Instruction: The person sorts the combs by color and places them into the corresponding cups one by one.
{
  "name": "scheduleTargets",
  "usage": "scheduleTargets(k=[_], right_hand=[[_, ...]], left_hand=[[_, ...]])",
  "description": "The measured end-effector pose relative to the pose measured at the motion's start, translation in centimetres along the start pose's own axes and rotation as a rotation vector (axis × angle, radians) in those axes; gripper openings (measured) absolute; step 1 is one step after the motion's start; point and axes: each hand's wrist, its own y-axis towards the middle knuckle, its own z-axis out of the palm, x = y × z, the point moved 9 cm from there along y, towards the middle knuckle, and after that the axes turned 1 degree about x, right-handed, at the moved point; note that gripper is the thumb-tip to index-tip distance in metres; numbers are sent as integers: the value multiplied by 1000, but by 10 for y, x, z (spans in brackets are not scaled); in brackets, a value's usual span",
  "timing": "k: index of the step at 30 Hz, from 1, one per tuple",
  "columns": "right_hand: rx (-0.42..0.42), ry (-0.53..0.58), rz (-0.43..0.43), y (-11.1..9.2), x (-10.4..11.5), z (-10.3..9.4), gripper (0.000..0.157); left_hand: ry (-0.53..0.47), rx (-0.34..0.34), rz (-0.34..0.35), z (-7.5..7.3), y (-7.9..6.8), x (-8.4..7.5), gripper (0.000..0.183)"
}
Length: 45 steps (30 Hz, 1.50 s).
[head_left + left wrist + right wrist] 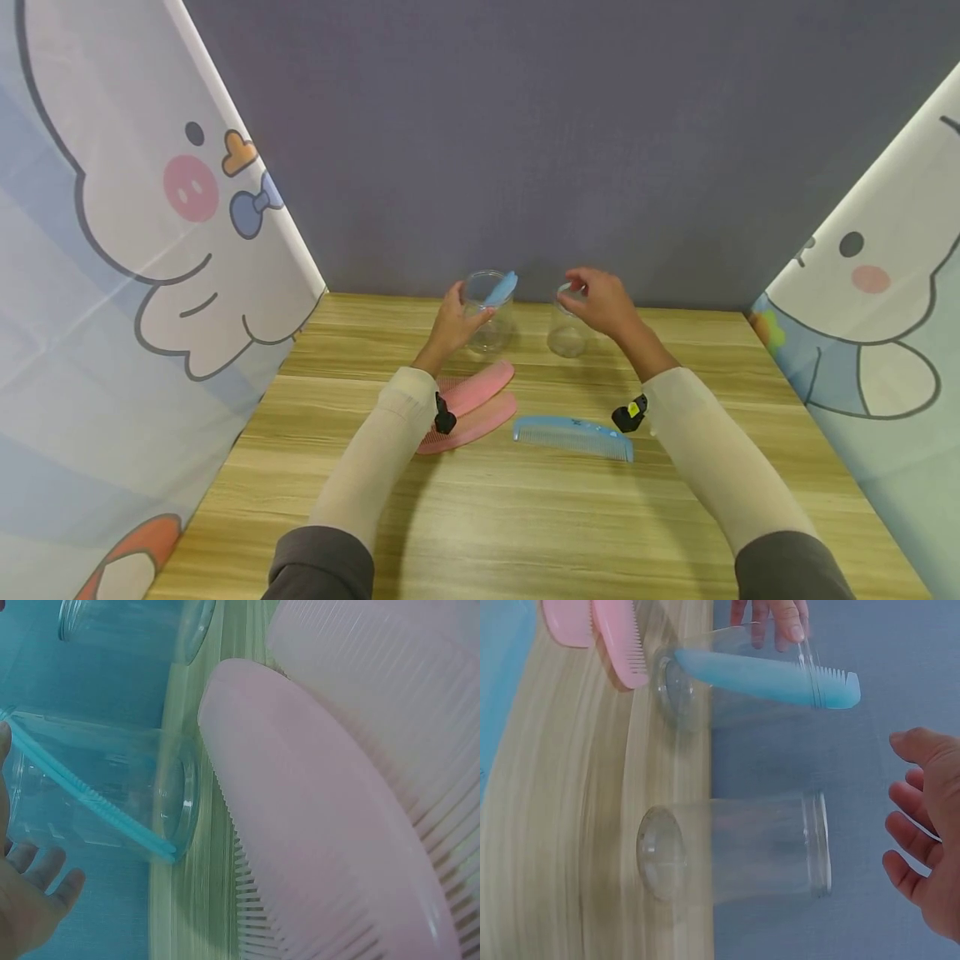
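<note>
Head view: from above and behind, facing forward and down across wooden table (525, 517) toward grey back wall (570, 125). Left wrist view: very close, low over pink combs (322, 825). Right wrist view: close, facing empty jar (735, 851). Shared by all: jar with blue comb (489, 312).

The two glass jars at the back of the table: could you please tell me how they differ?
The left jar holds a blue comb that sticks out past its rim; the right jar is empty. The left hand touches the left jar's side; the right hand is at the right jar's rim. Both are clear, upright and lidless.
</note>
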Motion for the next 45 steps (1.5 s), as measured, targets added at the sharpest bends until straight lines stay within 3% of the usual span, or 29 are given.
scheduleTargets(k=[11, 20, 30, 45], right_hand=[[79, 3, -29, -26, -10, 12, 47], [191, -22, -103, -50, -21, 29, 44], [317, -21, -105, -80, -42, 51, 42], [377, 1, -96, -115, -63, 71, 47]], left_hand=[[-7, 3, 0, -1, 0, 1, 100], [-5, 21, -16, 2, 0, 2, 101], [16, 4, -14, 1, 0, 2, 99], [-13, 9, -6, 1, 0, 3, 99]])
